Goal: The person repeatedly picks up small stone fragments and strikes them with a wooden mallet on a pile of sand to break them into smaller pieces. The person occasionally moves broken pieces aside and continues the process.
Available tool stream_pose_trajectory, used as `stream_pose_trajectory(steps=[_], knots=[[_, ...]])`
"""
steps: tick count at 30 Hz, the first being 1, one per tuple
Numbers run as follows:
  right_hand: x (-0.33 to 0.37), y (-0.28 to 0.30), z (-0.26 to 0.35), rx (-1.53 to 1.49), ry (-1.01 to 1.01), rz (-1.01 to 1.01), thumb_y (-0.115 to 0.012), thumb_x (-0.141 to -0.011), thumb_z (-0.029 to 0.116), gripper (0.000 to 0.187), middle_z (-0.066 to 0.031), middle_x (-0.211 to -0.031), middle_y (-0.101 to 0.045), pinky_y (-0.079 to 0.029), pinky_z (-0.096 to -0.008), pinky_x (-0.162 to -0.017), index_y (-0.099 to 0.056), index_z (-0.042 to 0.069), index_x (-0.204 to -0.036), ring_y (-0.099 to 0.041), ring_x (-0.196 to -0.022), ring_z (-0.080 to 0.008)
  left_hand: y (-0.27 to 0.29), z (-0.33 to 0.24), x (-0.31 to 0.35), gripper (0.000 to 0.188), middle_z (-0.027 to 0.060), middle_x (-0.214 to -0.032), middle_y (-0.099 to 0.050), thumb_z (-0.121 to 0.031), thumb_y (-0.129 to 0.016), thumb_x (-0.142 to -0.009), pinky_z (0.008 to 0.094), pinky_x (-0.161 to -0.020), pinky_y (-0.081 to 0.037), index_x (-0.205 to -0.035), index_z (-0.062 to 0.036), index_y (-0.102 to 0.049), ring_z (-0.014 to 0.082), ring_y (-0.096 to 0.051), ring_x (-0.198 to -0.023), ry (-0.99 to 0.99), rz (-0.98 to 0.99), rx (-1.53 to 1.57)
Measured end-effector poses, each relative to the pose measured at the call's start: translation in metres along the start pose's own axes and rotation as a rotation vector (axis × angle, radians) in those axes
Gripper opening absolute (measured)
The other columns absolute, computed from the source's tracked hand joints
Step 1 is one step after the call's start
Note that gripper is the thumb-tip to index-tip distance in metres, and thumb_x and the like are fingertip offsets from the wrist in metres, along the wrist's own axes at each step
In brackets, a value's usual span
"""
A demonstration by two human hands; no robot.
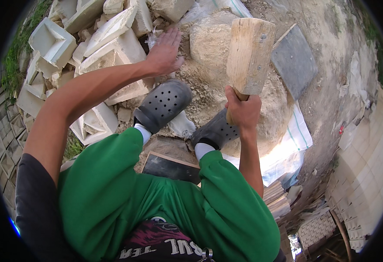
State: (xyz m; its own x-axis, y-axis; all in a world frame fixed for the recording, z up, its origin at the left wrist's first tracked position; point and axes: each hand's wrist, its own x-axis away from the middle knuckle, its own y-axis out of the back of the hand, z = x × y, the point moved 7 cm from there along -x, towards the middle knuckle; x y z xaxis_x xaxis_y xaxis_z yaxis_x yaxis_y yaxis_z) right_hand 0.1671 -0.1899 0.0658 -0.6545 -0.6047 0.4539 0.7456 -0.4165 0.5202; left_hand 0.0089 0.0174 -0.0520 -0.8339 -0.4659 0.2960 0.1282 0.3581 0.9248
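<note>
My right hand [245, 109] is wrapped round the handle of a wooden mallet [250, 54]. Its thick block head points away from me, above a pale, dusty mound [270, 118]. On the left, my left hand [165, 50] lies with fingers stretched out over crumbled rubble, holding nothing that I can see. Beside its fingertips is a big sandy-coloured lump [211, 39], and a scrap of clear plastic [153, 39] shows at its other side. Whether the palm presses on the rubble is hidden.
Broken white moulded pieces [113, 50] are heaped at the left. A grey slab [294, 61] lies at the right, and a white woven sack [294, 135] spreads under the mound. My grey clogs [165, 102] stand between, with a dark wood-edged board [169, 168] below them.
</note>
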Motion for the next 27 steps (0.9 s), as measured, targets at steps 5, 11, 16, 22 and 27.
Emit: stream_pose_trajectory(steps=[5,11,16,22,27], knots=[[-0.007,-0.043,-0.009,0.158,0.348,0.023,-0.076,-0.08,0.028,0.044,-0.0252,-0.088,-0.072,-0.057,-0.0434,-0.073,-0.067,-0.005,-0.107,-0.073,-0.085,-0.0397,0.001,-0.004,-0.007,0.085,0.032,-0.162,-0.02,-0.039,-0.053,-0.095,0.0474,-0.126,-0.013,-0.154,0.0123,-0.019,0.0411,-0.018,-0.153,0.001,0.022,0.028],[-0.005,-0.035,0.002,0.051,-0.012,0.095,-0.074,-0.08,0.03,0.045,-0.0264,-0.094,-0.073,-0.056,-0.0449,-0.08,-0.066,-0.004,-0.108,-0.071,-0.091,-0.0442,0.002,0.001,-0.005,0.083,0.0319,-0.161,-0.023,-0.033,-0.055,-0.094,0.0482,-0.126,-0.015,-0.154,0.0115,-0.02,0.0415,-0.019,-0.153,0.018,-0.009,0.057],[-0.007,-0.035,0.001,-0.101,0.323,0.0,-0.074,-0.081,0.031,0.044,-0.0245,-0.093,-0.073,-0.056,-0.0429,-0.079,-0.067,-0.002,-0.109,-0.072,-0.089,-0.0397,0.014,0.004,-0.013,0.072,0.03,-0.16,-0.026,-0.016,-0.052,-0.092,0.0465,-0.123,-0.023,-0.154,0.0085,-0.025,0.0416,-0.026,-0.15,-0.1,-0.204,0.356],[-0.029,-0.036,-0.018,0.065,-0.066,0.127,-0.074,-0.08,0.032,0.045,-0.0233,-0.093,-0.073,-0.055,-0.0409,-0.082,-0.066,-0.004,-0.105,-0.072,-0.091,-0.0367,0.047,-0.008,-0.025,0.072,0.0234,-0.164,-0.023,-0.007,-0.051,-0.094,0.0442,-0.122,-0.026,-0.158,0.0011,-0.02,0.0394,-0.029,-0.149,-0.122,-0.243,0.434],[-0.008,-0.001,-0.036,-0.183,-0.147,0.015,-0.077,-0.086,0.029,0.034,-0.0092,-0.068,-0.068,-0.052,-0.0332,-0.057,-0.068,-0.003,-0.096,-0.065,-0.055,-0.0157,0.083,-0.024,-0.039,0.072,0.0263,-0.163,-0.022,-0.019,-0.053,-0.098,0.0437,-0.123,-0.023,-0.157,0.0052,-0.02,0.0397,-0.025,-0.151,-0.287,-0.131,0.233]])
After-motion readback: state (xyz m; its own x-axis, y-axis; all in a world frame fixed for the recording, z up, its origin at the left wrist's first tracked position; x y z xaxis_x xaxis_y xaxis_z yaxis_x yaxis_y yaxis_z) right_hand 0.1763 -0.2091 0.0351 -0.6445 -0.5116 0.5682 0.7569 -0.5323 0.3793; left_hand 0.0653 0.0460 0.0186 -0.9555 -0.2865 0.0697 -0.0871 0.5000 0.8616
